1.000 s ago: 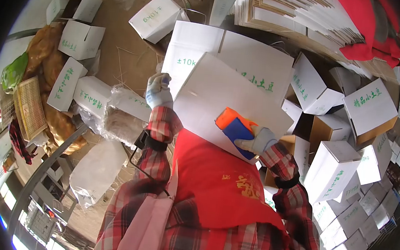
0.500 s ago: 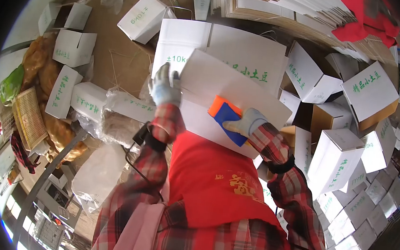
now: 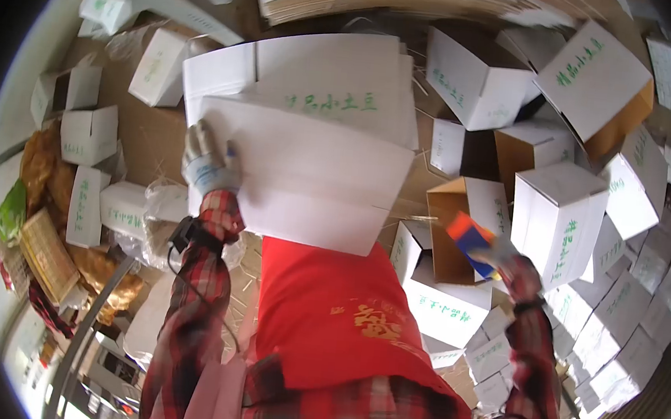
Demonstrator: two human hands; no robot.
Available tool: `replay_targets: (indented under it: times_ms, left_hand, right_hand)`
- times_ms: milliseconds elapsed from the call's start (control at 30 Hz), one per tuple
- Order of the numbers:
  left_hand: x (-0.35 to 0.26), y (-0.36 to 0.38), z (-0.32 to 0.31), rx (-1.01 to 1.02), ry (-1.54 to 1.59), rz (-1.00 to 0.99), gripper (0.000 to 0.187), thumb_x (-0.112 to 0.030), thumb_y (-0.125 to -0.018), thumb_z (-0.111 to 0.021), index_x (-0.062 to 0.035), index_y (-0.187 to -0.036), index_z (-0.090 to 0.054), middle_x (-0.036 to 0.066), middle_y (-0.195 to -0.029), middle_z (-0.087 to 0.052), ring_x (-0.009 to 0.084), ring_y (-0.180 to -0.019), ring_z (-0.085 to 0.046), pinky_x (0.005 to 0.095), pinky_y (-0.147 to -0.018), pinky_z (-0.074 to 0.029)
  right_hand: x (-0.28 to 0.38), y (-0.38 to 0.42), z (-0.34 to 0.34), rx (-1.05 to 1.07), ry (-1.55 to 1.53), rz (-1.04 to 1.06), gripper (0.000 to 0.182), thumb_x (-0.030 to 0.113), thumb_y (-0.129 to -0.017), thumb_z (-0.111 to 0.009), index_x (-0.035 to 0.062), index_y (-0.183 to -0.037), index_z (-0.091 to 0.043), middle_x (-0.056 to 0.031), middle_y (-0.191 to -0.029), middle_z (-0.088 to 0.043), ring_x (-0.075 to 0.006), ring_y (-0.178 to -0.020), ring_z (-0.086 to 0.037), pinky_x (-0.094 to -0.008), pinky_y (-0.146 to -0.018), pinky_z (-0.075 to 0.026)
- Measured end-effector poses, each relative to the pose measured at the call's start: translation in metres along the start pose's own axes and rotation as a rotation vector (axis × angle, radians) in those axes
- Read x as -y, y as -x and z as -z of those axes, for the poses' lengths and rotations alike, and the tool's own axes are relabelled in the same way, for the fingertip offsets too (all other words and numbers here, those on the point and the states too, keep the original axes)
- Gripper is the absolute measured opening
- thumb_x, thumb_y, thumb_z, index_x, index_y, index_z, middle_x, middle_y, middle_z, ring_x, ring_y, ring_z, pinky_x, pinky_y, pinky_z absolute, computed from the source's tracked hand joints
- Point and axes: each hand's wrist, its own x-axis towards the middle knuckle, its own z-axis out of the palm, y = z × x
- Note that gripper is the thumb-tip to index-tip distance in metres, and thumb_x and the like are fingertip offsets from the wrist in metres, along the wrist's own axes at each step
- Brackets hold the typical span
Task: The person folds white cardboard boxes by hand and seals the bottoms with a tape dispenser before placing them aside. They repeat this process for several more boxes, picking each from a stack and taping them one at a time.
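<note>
My left hand point(image 3: 210, 165), in a pale glove, lies with its fingers spread on the left edge of a flat white cardboard sheet point(image 3: 307, 167). That sheet rests on more flat white cardboard point(image 3: 324, 65) with green printing. Out to the right, my right hand point(image 3: 499, 260) is closed round an orange and blue block-like object point(image 3: 470, 241), held apart from the sheet and over open cartons. The right hand is blurred.
Open white cartons point(image 3: 559, 205) crowd the right side, with many more piled at lower right. Flat cardboard stacks point(image 3: 410, 0) stand at the top. On the left are small cartons point(image 3: 89, 134), clear plastic point(image 3: 165, 198), brown bags point(image 3: 40, 160) and a yellow woven tray point(image 3: 50, 256).
My right hand has moved off the cardboard to the right, still holding the orange and blue object. The view has shifted, and the upper sheet now lies flatter under my left hand.
</note>
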Motion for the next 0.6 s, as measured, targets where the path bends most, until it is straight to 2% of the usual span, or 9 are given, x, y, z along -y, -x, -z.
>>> replay_targets:
  times_ms: [100,167,233,300,333,367,467,500,600]
  left_hand:
    - [-0.008,-0.004,0.004,0.054,0.022,0.001,0.055,-0.029,-0.082,-0.051,-0.0046,-0.129,-0.038,0.020,-0.128,-0.042,0.0382,-0.109,-0.047,0.0425,-0.088,-0.041]
    - [-0.006,-0.001,0.007,0.007,-0.046,-0.088,0.050,-0.027,-0.086,-0.050,-0.0068,-0.130,-0.037,0.015,-0.124,-0.047,0.0309,-0.107,-0.050,0.0367,-0.088,-0.043]
    - [0.039,-0.010,-0.007,0.068,0.213,0.058,0.050,-0.033,-0.089,-0.048,-0.0107,-0.133,-0.036,0.014,-0.126,-0.047,0.0295,-0.110,-0.048,0.0370,-0.091,-0.042]
    - [0.032,-0.021,0.007,0.101,0.300,0.149,0.056,-0.041,-0.090,-0.046,-0.0087,-0.134,-0.035,0.019,-0.133,-0.040,0.0348,-0.117,-0.043,0.0407,-0.097,-0.038]
    - [0.049,-0.035,-0.010,0.112,0.145,0.148,0.058,-0.040,-0.089,-0.049,-0.0058,-0.134,-0.034,0.019,-0.131,-0.042,0.0333,-0.118,-0.042,0.0391,-0.098,-0.037]
    - [0.052,-0.042,-0.015,0.120,0.288,0.152,0.061,-0.042,-0.087,-0.051,-0.0057,-0.133,-0.035,0.018,-0.133,-0.041,0.0341,-0.119,-0.041,0.0407,-0.100,-0.034]
    - [-0.023,-0.027,0.002,0.141,0.432,-0.107,0.061,-0.042,-0.085,-0.054,-0.0036,-0.130,-0.040,0.017,-0.131,-0.043,0.0312,-0.119,-0.043,0.0395,-0.099,-0.035]
    - [-0.066,-0.012,0.023,0.176,0.413,-0.217,0.059,-0.033,-0.084,-0.058,-0.0027,-0.131,-0.038,0.019,-0.132,-0.040,0.0313,-0.121,-0.041,0.0407,-0.100,-0.035]
    - [-0.171,0.041,0.032,0.181,0.977,-0.512,0.055,-0.023,-0.084,-0.058,-0.0029,-0.130,-0.037,0.020,-0.133,-0.038,0.0333,-0.120,-0.040,0.0432,-0.100,-0.034]
  right_hand:
    - [0.005,-0.056,-0.068,-0.234,-0.281,0.316,0.034,0.025,-0.075,-0.063,0.0046,-0.101,-0.057,-0.0075,-0.081,-0.061,-0.0190,-0.077,-0.060,-0.0308,-0.069,-0.049]
    - [0.061,-0.095,-0.121,-0.340,-0.223,0.376,0.032,0.025,-0.075,-0.062,0.0049,-0.099,-0.057,-0.0072,-0.081,-0.060,-0.0192,-0.076,-0.060,-0.0313,-0.069,-0.049]
    - [0.107,-0.113,-0.150,-0.405,-0.176,0.399,0.030,0.025,-0.075,-0.061,0.0052,-0.097,-0.056,-0.0069,-0.080,-0.059,-0.0194,-0.076,-0.059,-0.0318,-0.069,-0.048]
    - [0.116,-0.110,-0.163,-0.464,-0.181,0.412,0.028,0.025,-0.076,-0.061,0.0055,-0.095,-0.056,-0.0066,-0.080,-0.058,-0.0196,-0.075,-0.058,-0.0323,-0.069,-0.048]
    - [0.110,-0.104,-0.169,-0.499,-0.192,0.418,0.027,0.025,-0.076,-0.060,0.0056,-0.094,-0.056,-0.0065,-0.080,-0.057,-0.0197,-0.075,-0.058,-0.0325,-0.069,-0.047]
    - [0.100,-0.096,-0.174,-0.547,-0.210,0.422,0.026,0.025,-0.076,-0.060,0.0058,-0.093,-0.056,-0.0063,-0.079,-0.057,-0.0198,-0.075,-0.058,-0.0328,-0.068,-0.047]
    - [0.044,-0.059,-0.203,-0.736,-0.223,0.405,0.024,0.025,-0.076,-0.059,0.0062,-0.090,-0.055,-0.0059,-0.079,-0.055,-0.0201,-0.074,-0.057,-0.0335,-0.068,-0.046]
    - [0.016,-0.043,-0.218,-0.806,-0.216,0.379,0.023,0.025,-0.076,-0.059,0.0063,-0.089,-0.055,-0.0057,-0.078,-0.055,-0.0202,-0.074,-0.056,-0.0338,-0.068,-0.046]
    - [-0.070,0.023,-0.296,-0.959,-0.165,0.219,0.021,0.026,-0.076,-0.058,0.0067,-0.085,-0.055,-0.0053,-0.078,-0.053,-0.0205,-0.073,-0.055,-0.0345,-0.067,-0.045]
